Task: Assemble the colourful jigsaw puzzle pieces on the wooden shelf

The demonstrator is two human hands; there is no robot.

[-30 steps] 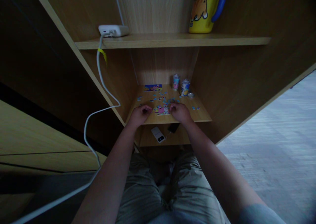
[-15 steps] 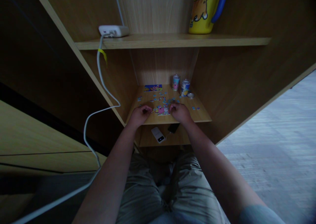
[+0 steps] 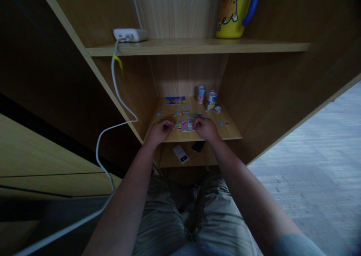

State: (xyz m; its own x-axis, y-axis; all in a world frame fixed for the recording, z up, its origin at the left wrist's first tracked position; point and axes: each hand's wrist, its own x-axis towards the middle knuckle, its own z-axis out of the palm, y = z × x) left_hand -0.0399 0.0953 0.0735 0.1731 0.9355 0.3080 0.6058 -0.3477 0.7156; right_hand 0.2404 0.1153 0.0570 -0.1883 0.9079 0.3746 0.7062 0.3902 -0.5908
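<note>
A partly joined jigsaw puzzle (image 3: 184, 126) with pink and yellow cartoon figures lies near the front edge of the middle shelf. My left hand (image 3: 161, 131) is at its left side, fingers curled together with the tips by the puzzle's edge. At the opposite side, my right hand (image 3: 205, 128) has thumb and fingers pinched, close to or touching the right edge. Whatever either hand holds is too small or hidden to make out. Loose jigsaw pieces (image 3: 184, 112) are scattered behind the joined part, and a few more pieces (image 3: 224, 123) lie to the right.
A picture card (image 3: 175, 100) lies at the back left. Two small printed cans (image 3: 201, 94) and a round lid (image 3: 218, 108) stand at the back right. Below are a phone (image 3: 181, 154) and a dark device (image 3: 198, 146). A white cable (image 3: 97, 150) hangs from a white charger (image 3: 131, 35) above, near a yellow bottle (image 3: 229, 19).
Both hands stay almost still at the puzzle's sides. The view has shifted very slightly; nothing else visibly moves.
</note>
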